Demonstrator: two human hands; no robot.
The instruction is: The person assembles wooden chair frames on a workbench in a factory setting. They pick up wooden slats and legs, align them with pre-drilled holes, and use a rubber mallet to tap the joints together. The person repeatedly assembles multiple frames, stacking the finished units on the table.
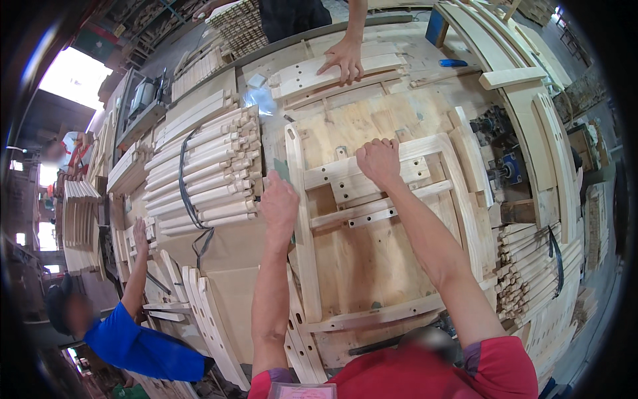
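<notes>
A pale wooden frame (308, 266), resembling a chair back, lies on the plywood bench top in front of me. My right hand (380, 163) is closed around its far crossrail (422, 147), knuckles up. Between the side posts sit a short drilled board (382, 185) and a narrow crossbar (372, 217) with dark holes. My left hand (279, 205) rests beside the left post, fingers extended forward and partly overlapping one another; nothing shows in it. A green patch (282, 170) lies just beyond its fingertips.
Strapped turned spindles (203, 173) are stacked at left. Across the bench a person's hand (343, 60) presses on a drilled board (306, 75). A blue-handled tool (452, 63) lies far right. Clamp machinery (508, 169) stands at right. A co-worker in blue (143, 342) works at lower left.
</notes>
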